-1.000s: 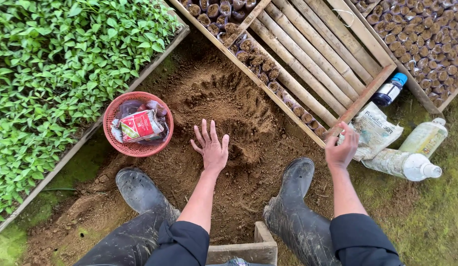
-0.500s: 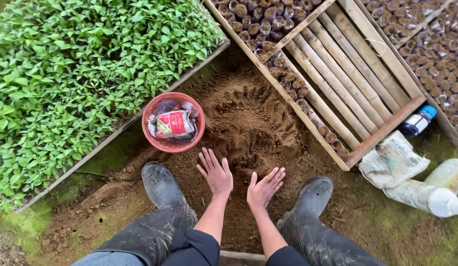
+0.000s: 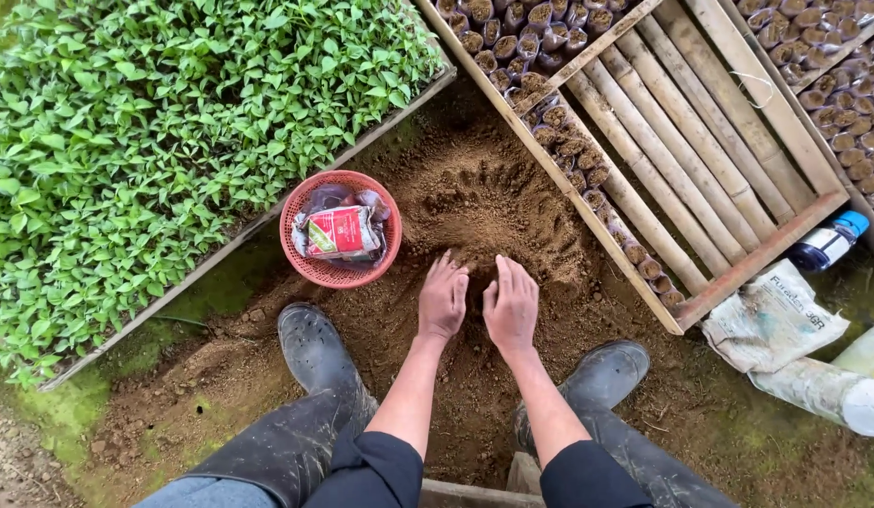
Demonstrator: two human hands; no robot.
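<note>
My left hand (image 3: pixel 443 297) and my right hand (image 3: pixel 512 303) rest side by side, palms down, on a heap of loose brown soil (image 3: pixel 474 202) between my black rubber boots (image 3: pixel 310 343). The fingers of both hands are together and press into the soil; neither grips anything I can see. A red plastic basket (image 3: pixel 340 271) with a red-and-white packet and clear bags inside sits just left of my left hand.
A bed of green seedlings (image 3: pixel 155 122) fills the left. A bamboo-slatted wooden frame (image 3: pixel 681 122) with rows of small soil-filled pots lies at the upper right. A crumpled sack (image 3: pixel 771 320), a blue-capped bottle (image 3: pixel 827 242) and plastic bottles lie at right.
My right hand came in from the right and joined the left on the soil; both hands went from spread above it to pressing down side by side. The view shifted.
</note>
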